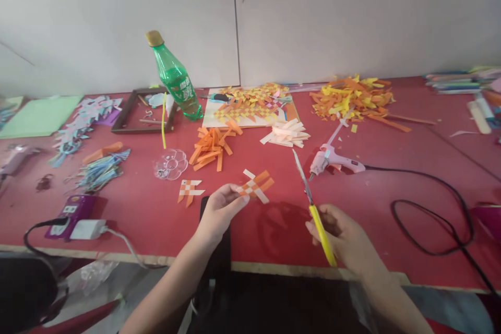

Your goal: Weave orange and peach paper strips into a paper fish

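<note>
My left hand point(219, 211) pinches a small woven piece of orange and cream paper strips point(255, 186) and holds it a little above the red table point(156, 219). My right hand point(340, 235) grips yellow-handled scissors point(313, 206), whose blades are closed and point up and away, to the right of the woven piece. A second woven orange and cream piece point(190, 189) lies on the table left of my left hand.
A pink glue gun point(332, 160) with a black cord point(430, 219) lies at the right. Piles of orange strips point(209, 148), cream strips point(286, 133) and yellow-orange scraps point(352, 95) lie beyond. A green bottle point(175, 77), wooden frame point(136, 110), clear flower-shaped dish point(171, 164) and purple device point(72, 210) are at left.
</note>
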Motion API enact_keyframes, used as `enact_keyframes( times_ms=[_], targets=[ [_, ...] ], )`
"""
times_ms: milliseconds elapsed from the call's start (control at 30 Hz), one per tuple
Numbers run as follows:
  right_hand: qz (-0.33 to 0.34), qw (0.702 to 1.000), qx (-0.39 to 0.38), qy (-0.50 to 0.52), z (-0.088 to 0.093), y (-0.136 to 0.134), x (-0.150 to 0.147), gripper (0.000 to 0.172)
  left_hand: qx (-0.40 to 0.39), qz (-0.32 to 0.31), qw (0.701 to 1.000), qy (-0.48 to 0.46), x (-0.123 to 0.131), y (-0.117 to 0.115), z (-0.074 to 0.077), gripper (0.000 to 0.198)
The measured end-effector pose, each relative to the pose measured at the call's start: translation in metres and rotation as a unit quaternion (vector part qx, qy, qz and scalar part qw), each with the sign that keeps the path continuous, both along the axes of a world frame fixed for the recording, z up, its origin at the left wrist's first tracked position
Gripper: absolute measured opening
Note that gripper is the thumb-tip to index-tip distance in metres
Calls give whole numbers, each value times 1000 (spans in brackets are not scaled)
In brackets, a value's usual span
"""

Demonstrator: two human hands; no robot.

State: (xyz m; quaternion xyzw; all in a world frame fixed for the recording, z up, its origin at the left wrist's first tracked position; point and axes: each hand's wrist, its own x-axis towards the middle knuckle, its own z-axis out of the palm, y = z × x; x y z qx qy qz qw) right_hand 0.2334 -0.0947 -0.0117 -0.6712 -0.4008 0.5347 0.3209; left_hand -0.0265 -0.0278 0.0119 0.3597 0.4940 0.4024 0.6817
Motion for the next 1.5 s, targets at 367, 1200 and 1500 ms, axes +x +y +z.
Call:
enact_keyframes(
  times_ms=[367, 1200, 1500],
  targets=[
    [28, 998, -21, 43, 25, 10, -10, 29, 43, -120, 992, 4, -7, 21, 12, 4],
    [69, 996, -49, 5, 28, 15, -18, 37, 18, -23, 1000, -9, 0, 25, 2, 38],
    [183, 980, -63, -53, 28, 14, 14, 44, 48, -11, 999, 8, 8, 50, -7, 31]
  ],
)
